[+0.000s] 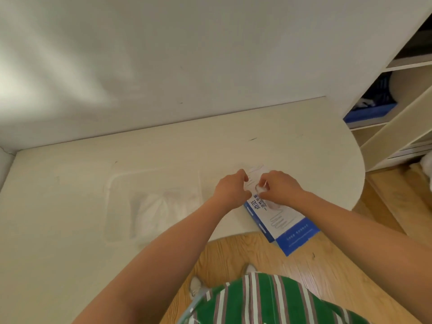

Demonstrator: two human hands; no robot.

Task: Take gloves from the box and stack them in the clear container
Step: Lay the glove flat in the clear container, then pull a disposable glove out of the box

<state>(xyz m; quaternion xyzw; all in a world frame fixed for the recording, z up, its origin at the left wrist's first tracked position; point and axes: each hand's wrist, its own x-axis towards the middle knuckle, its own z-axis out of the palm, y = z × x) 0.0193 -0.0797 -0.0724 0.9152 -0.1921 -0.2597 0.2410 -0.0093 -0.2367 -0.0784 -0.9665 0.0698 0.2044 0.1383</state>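
Count: 2 hands, left (231, 186) + right (279, 187). 1 box (281, 222). 1 clear container (109, 183). 1 table (292, 141). Gloves (159, 208): 1 heap in container, no. in it can't tell; 1 glove (260, 189) at box opening. 1 shelf unit (397, 136) w/ 1 blue crate (371, 112). 2 shoes (195, 286) (250, 268).

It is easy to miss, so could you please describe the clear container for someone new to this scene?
Start at the white table against the wall. The clear container sits on it, left of the blue-and-white box. Unlike the box, it is see-through, with crumpled white gloves inside.
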